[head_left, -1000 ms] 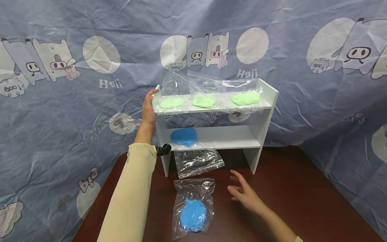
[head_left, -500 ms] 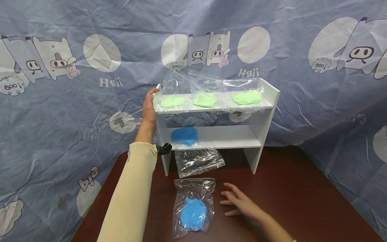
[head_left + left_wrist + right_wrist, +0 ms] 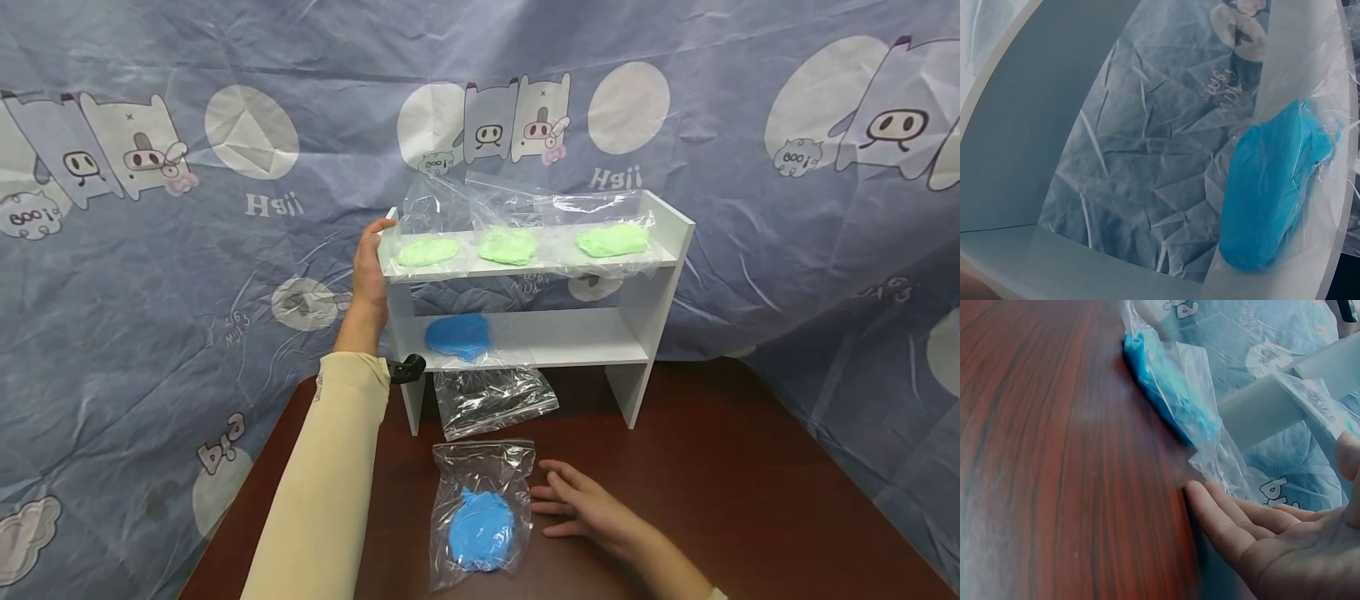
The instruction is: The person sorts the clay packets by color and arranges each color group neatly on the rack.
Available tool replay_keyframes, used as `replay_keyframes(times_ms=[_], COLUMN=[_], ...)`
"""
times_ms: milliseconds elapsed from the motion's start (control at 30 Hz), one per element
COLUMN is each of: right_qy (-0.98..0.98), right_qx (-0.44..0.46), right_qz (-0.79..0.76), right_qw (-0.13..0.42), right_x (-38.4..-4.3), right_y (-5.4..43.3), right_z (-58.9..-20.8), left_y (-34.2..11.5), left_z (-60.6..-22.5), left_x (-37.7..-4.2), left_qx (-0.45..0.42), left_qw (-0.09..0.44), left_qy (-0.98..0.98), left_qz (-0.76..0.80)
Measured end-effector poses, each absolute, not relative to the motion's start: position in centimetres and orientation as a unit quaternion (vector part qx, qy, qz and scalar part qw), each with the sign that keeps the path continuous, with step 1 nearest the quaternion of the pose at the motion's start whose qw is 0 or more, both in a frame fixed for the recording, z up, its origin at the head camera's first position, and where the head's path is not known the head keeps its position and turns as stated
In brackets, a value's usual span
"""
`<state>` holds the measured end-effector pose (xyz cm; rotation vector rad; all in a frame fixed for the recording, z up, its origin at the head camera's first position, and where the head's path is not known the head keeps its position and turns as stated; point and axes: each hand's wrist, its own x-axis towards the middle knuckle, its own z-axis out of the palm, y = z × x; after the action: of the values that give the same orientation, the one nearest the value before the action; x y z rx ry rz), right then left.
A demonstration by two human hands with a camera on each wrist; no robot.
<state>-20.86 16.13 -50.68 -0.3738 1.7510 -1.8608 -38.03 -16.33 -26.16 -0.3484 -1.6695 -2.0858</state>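
Note:
My left hand grips the upper left side panel of a white two-tier shelf, its fingertips bent over the top edge. On the table, a clear zip bag with a blue lump lies flat in front of the shelf. Just right of that bag is my right hand, fingers extended and spread, holding nothing. In the right wrist view the fingertips are close to the bag's plastic; contact is unclear. Another bagged blue lump rests at the left end of the lower tier, its empty bag part hanging over the front edge.
Three clear bags with light green lumps stand along the upper tier. The shelf sits at the back of a dark red-brown table. A blue-grey cartoon-print cloth hangs behind and at the sides.
My right hand has moved left and slightly down, toward the bag on the table. The left hand stays at the shelf's side panel, and the bags have not moved.

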Motion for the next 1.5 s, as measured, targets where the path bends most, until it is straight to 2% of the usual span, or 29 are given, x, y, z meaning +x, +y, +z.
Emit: replay_keyframes(times_ms=[1000,1167,1500], right_qy=[0.628,0.637,0.719], right_qx=[-0.098,-0.101,-0.118], right_qz=[-0.736,-0.735,-0.674], right_qw=[0.234,0.211,0.124], right_x=[-20.2,-19.9,-19.5], right_y=[12.9,12.2,11.2], right_z=[-51.6,-52.2,-52.1], left_y=[-16.4,-16.4,-16.3], left_z=[-26.3,-26.4,-26.3], left_x=[-38.0,-37.9,-38.0], left_qx=[-0.125,-0.126,-0.128], left_qw=[0.214,0.214,0.212], left_qy=[-0.605,-0.602,-0.602], left_qz=[-0.757,-0.759,-0.759])
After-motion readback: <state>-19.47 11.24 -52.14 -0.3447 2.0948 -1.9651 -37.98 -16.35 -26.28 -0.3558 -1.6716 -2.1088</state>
